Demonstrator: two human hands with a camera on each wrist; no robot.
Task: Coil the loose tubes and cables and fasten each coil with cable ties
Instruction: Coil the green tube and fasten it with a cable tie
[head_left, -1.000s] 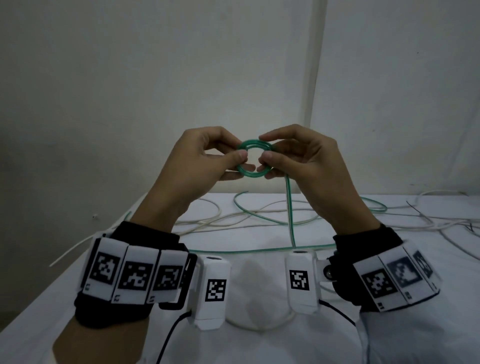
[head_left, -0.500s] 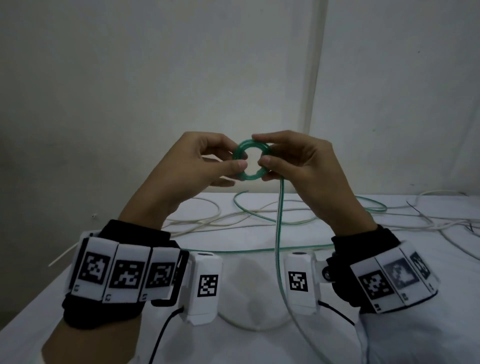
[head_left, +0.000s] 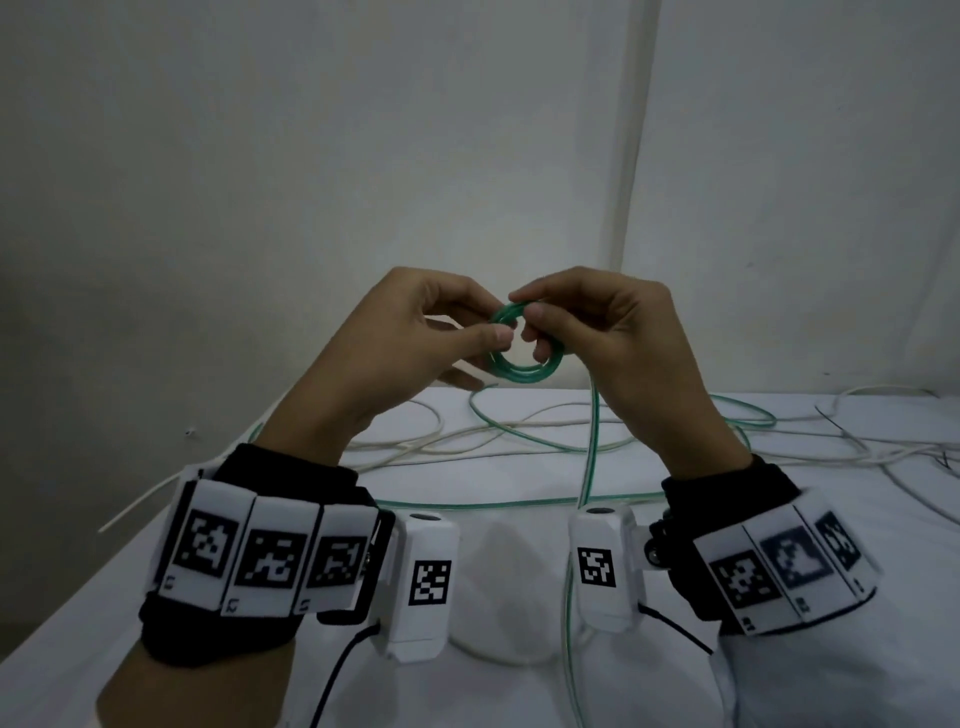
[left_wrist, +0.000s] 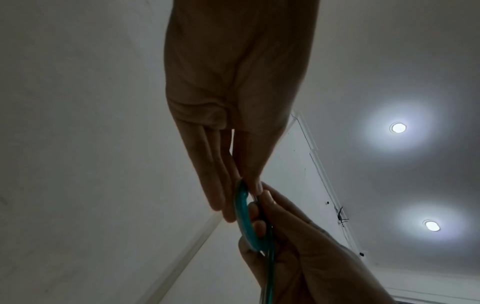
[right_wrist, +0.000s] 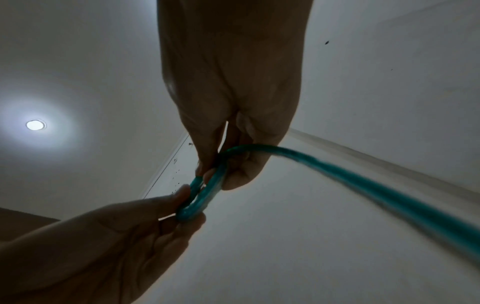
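Left hand (head_left: 410, 338): raised above the surface, thumb and fingers (left_wrist: 215, 185) pinching the left side of the green coil.
Green coil (head_left: 524, 371): small tight ring of translucent teal-green tube, several turns stacked, held in the air between both hands, tilted toward the head camera.
Right hand (head_left: 613, 332): thumb and curled fingers (right_wrist: 233, 174) gripping the coil's right and upper side.
Loose tail (head_left: 589, 457): same green tube, dropping straight from the right hand, then passing between the wrists toward the person.
Green loops (head_left: 519, 431): the rest of the tube, sprawled on the white surface (head_left: 857, 525) beyond the hands.
White cables (head_left: 415, 441): thin, uncoiled, crossing the green loops and trailing off to the right.
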